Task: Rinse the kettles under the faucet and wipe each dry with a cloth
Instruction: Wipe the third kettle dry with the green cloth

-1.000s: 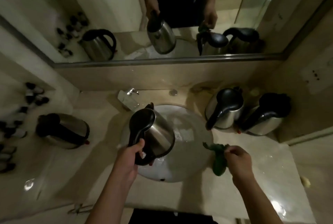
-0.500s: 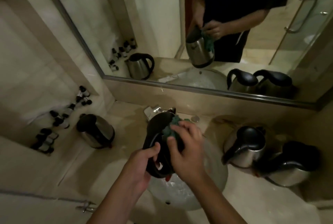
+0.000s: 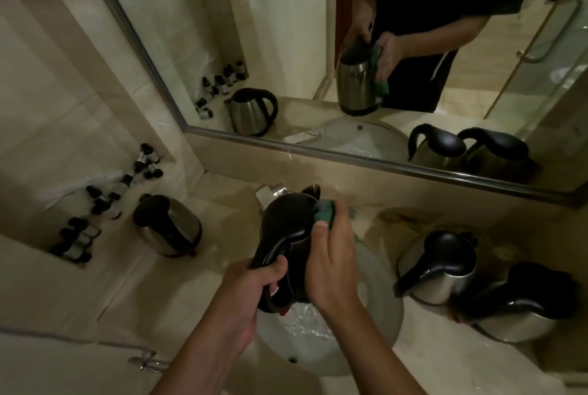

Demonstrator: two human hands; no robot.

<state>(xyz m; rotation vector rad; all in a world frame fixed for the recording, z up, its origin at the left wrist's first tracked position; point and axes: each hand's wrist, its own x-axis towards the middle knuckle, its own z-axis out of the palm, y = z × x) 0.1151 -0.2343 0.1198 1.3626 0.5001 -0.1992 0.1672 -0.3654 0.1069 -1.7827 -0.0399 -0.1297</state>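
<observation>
Slip risk: the electric kettle (image 3: 288,235) hung in the air over the wash basin (image 3: 380,308), carried by its handle alone; to my eye a wet handle or a hard push from the cloth could have twisted it out of the hand and dropped it into the bowl.
Knock risk: two more kettles (image 3: 440,262) (image 3: 521,302) stood close together on the counter just right of the basin, so a wide sweep of the right elbow might have tipped one.
Left hand (image 3: 251,286): fingers were curled tight round the lower end of the black handle, thumb over the top.
Right hand (image 3: 331,264): it pressed a green cloth (image 3: 324,215) against the kettle's right flank, fingers wrapped over the cloth; the mirror (image 3: 318,44) showed the same.
Kettle relative to grip: the body sat above and ahead of the left fist, spout pointing away toward the faucet (image 3: 270,192), lid down.
Fourth kettle (image 3: 168,229): it stood apart on the left counter, near small dark-capped bottles (image 3: 105,200).
Stage: I judged it the drying step.
</observation>
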